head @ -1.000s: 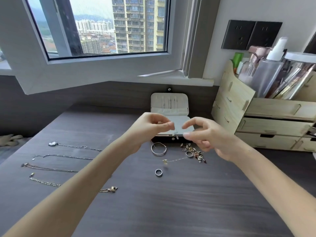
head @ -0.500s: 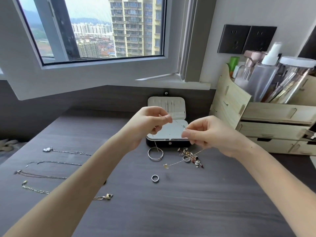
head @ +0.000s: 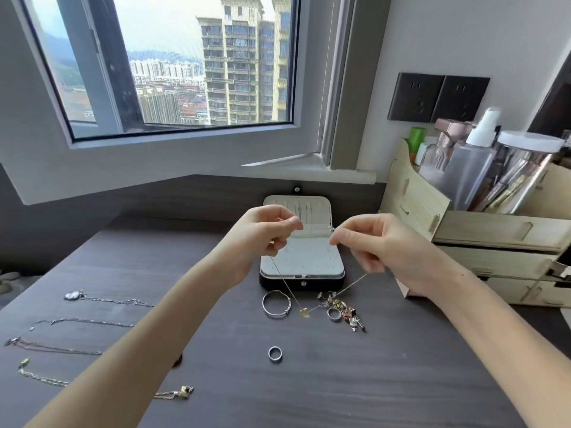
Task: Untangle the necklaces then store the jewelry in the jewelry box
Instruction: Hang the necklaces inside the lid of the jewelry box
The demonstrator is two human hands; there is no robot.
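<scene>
I hold a thin silver necklace chain [head: 290, 293] up over the dark desk, my left hand [head: 262, 236] pinching one end and my right hand [head: 367, 242] pinching the other. Its small gold pendant [head: 304, 312] hangs down to the desk between a silver bangle [head: 276, 304] and a pile of small jewelry [head: 343, 310]. Behind my hands the black jewelry box [head: 301, 270] stands open, with pale lining. A silver ring [head: 275, 354] lies alone nearer to me. Several necklaces [head: 92, 322] lie stretched out in rows at the left.
A wooden drawer organizer [head: 494, 242] with bottles and a jar stands at the right, close to the box. A window and its sill run along the back wall. Dark wall sockets [head: 435, 98] sit above the organizer.
Both hands have risen and drawn apart, pulling the chain up so its two strands hang in a V down to the pendant. The camera view has tilted slightly.
</scene>
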